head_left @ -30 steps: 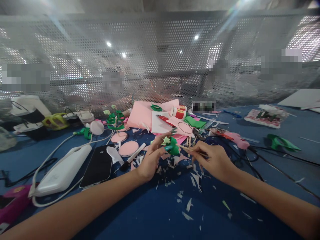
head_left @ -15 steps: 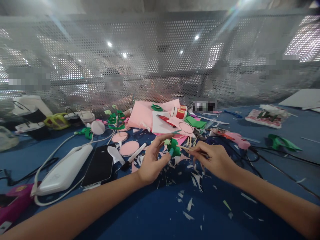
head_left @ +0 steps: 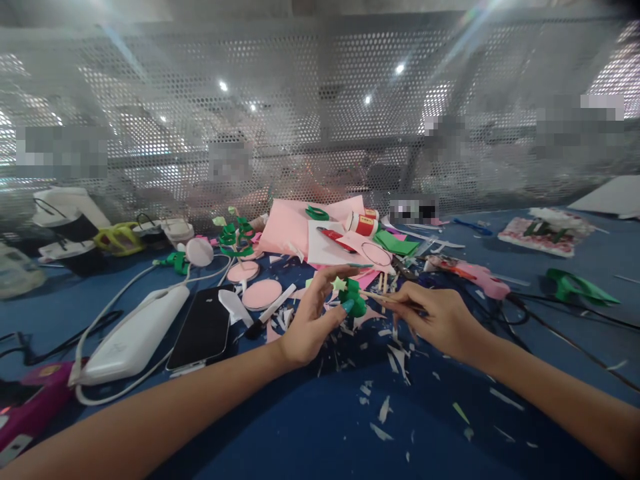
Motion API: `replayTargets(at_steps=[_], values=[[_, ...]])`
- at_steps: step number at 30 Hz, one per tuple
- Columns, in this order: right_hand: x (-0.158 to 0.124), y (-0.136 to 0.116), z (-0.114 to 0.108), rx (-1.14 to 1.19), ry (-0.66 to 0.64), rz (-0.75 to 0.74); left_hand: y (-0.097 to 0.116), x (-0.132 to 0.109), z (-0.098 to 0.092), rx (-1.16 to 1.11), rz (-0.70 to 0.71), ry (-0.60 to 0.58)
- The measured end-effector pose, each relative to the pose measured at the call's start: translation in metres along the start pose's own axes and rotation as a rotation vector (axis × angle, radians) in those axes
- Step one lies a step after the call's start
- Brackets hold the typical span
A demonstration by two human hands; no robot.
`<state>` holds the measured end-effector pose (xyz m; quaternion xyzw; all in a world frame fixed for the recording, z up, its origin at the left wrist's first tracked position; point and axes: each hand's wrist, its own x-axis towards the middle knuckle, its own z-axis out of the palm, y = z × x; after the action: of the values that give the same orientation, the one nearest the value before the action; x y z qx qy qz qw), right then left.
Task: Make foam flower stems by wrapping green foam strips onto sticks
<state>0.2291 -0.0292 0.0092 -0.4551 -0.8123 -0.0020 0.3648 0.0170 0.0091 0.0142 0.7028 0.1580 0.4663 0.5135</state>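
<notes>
Near the middle of the blue table, my left hand (head_left: 317,323) has its thumb against a curled green paper piece (head_left: 355,300), with the fingers curved above and behind it. A pale green star (head_left: 339,285) shows at the paper's left end. A thin wooden stick (head_left: 376,295) runs from the green paper to my right hand (head_left: 435,317), which pinches it between thumb and fingers. Behind my hands lie pink paper (head_left: 285,230), a red cutter (head_left: 336,239) and a red and white glue bottle (head_left: 361,224).
Left of my hands are a black phone (head_left: 203,328), a white power bank (head_left: 137,337) and a magenta glue gun (head_left: 37,407). A pink glue gun (head_left: 487,280) with a black cord lies right. Paper scraps dot the blue table (head_left: 280,440); a perforated metal screen (head_left: 300,133) stands behind.
The view has shifted slightly, so the table items appear a little further right. My hands keep nearly the same hold on the green paper and stick.
</notes>
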Motion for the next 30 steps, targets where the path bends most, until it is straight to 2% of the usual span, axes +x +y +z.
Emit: replayTargets(at_steps=[11, 19, 24, 30], values=[[0.001, -0.001, -0.001, 0.016, -0.004, 0.026, -0.007, -0.001, -0.003, -0.092, -0.124, 0.023], [-0.001, -0.003, 0.001, 0.100, -0.002, 0.021, -0.010, 0.003, -0.002, -0.018, -0.106, 0.066], [-0.001, -0.008, 0.004, 0.125, -0.008, 0.011, -0.012, 0.004, -0.002, 0.106, -0.082, 0.113], [-0.001, -0.009, 0.004, 0.176, -0.031, 0.038, -0.011, 0.003, -0.002, 0.190, -0.054, 0.101]])
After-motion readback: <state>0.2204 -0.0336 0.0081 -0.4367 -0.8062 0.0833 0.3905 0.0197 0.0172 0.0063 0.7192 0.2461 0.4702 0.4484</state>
